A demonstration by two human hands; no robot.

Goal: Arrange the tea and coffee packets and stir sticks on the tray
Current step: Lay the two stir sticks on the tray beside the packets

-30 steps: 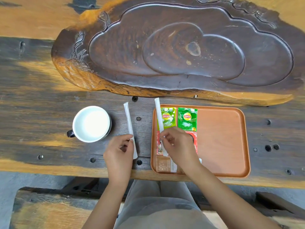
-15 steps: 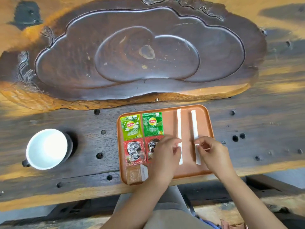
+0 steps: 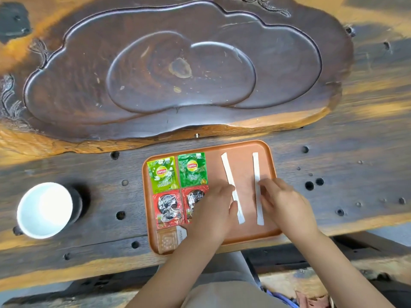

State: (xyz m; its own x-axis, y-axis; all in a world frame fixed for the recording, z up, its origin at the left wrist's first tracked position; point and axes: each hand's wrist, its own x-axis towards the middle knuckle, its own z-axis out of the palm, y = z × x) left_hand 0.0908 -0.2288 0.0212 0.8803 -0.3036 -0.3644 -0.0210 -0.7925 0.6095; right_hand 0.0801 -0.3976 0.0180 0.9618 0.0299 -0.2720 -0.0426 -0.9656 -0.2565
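An orange-brown tray (image 3: 242, 147) sits at the table's near edge. On its left half lie two green Lipton tea packets (image 3: 162, 175) (image 3: 192, 170), two red Nescafe coffee packets (image 3: 168, 207) (image 3: 195, 197) below them, and a small brown sugar packet (image 3: 168, 238) at the near rim. Two white wrapped stir sticks lie flat on the right half, the left stick (image 3: 228, 172) slightly tilted, the right stick (image 3: 256, 167) nearly straight. My left hand (image 3: 213, 210) pinches the left stick's middle and hides part of one coffee packet. My right hand (image 3: 287, 203) holds the right stick with its fingertips.
A white cup (image 3: 44, 210) stands on the dark wooden table (image 3: 100, 174) left of the tray. A large carved dark wood tea board (image 3: 173, 70) fills the far side. The table has several round holes. My lap and a bench show below the table edge.
One second ago the sticks were at the tray's left edge and on the table; both now lie on the tray's right half. The left stick has since tilted and the sticks sit farther apart.
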